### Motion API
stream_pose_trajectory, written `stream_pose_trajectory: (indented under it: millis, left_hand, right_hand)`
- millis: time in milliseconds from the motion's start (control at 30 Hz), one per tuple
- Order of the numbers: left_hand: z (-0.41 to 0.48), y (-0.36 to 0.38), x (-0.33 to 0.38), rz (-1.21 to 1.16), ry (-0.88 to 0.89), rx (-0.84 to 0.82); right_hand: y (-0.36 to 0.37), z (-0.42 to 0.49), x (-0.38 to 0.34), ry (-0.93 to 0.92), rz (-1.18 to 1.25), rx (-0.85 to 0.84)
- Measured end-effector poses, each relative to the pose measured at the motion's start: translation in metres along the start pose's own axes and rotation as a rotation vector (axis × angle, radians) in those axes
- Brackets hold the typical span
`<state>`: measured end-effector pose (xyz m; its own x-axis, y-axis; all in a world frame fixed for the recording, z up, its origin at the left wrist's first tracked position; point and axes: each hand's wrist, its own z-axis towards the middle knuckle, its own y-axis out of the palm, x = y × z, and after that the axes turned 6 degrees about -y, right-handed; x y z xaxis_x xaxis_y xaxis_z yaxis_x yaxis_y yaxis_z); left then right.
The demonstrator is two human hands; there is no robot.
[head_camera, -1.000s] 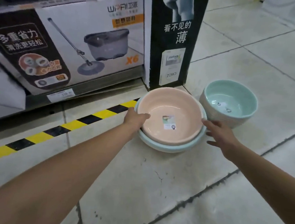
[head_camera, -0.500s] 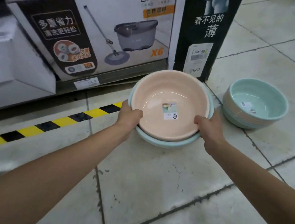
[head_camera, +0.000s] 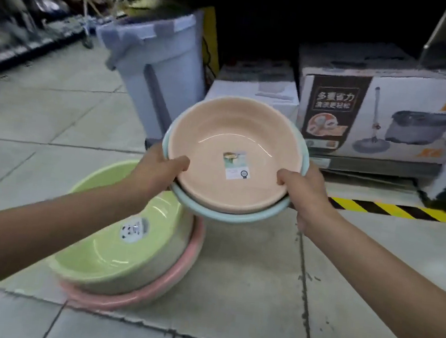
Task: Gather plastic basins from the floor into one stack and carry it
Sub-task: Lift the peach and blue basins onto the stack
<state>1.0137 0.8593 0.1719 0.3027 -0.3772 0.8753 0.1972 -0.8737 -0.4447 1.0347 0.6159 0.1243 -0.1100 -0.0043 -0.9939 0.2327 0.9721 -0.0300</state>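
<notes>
Peach basin [head_camera: 236, 142] is sitting nested in a blue basin [head_camera: 225, 215], and both hands are holding the pair off the floor [head_camera: 245, 282] at the middle of the view. Left hand [head_camera: 157, 174] is gripping the rims at 8 o'clock, thumb hooked over into the peach bowl, fingers hidden underneath. Right hand [head_camera: 306, 192] is clamping at 4 o'clock the same way, thumb inside, fingers curled below the blue rim. A label [head_camera: 235, 165] is sticking to the peach bottom.

Green basin [head_camera: 112, 256] is sitting inside a pink basin [head_camera: 128, 304] on the floor at 7 o'clock from the held pair, a round sticker [head_camera: 132, 231] lying on its bottom. Left forearm is crossing above the green rim. The held pair's near edge is overlapping the green basin's far rim in view; whether they are touching I cannot tell.

Grey bin [head_camera: 157, 72] is standing just behind the pair at 11 o'clock, a white box [head_camera: 253, 89] at 12, a mop box [head_camera: 388, 118] at 2. Striped tape [head_camera: 395, 210] is running along the floor at 3 o'clock. Bare floor is lying open at 5 and 6 o'clock, and an aisle [head_camera: 46, 73] is stretching off toward 10 o'clock.
</notes>
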Motion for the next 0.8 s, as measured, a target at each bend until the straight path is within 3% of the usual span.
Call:
stream_pose_trajectory:
  millis: [167,300,600,800]
  left_hand:
    - [0.0,-0.113,-0.043,-0.089,-0.068,0.158]
    - [-0.003,-0.161,-0.088,-0.095,-0.167,0.163]
    - [0.017,-0.201,-0.161,-0.012,-0.258,0.098]
    - [0.025,-0.19,-0.188,-0.044,-0.295,0.074]
  right_hand:
    - [0.112,-0.043,-0.021,-0.033,-0.051,-0.149]
    - [0.163,-0.07,-0.011,-0.038,-0.091,-0.173]
    - [0.219,-0.104,0.03,0.104,-0.204,-0.175]
    - [0.228,-0.106,0.048,0.094,-0.235,-0.106]
